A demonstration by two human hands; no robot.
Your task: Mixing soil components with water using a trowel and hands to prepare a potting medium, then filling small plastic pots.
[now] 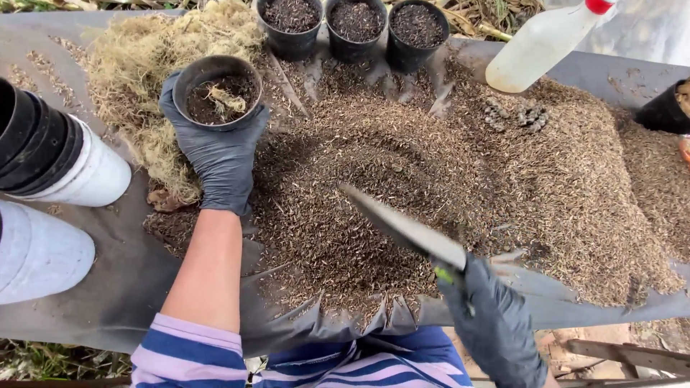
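My left hand [219,154], in a dark glove, grips a small black pot [217,91] from below and holds it over the left side of the work surface. The pot is partly filled with dark soil and has a tuft of pale fibre in it. My right hand [492,320], also gloved, holds a metal trowel [402,226] by its handle. Its narrow blade points up and left over a wide heap of brown potting mix [431,179] spread on a grey sheet [122,280].
Three black pots [352,25] filled with soil stand in a row at the back. A pile of pale moss [154,65] lies at the back left. Stacked white and black pots [54,154] lie at the left. A white spray bottle [539,47] is at the back right.
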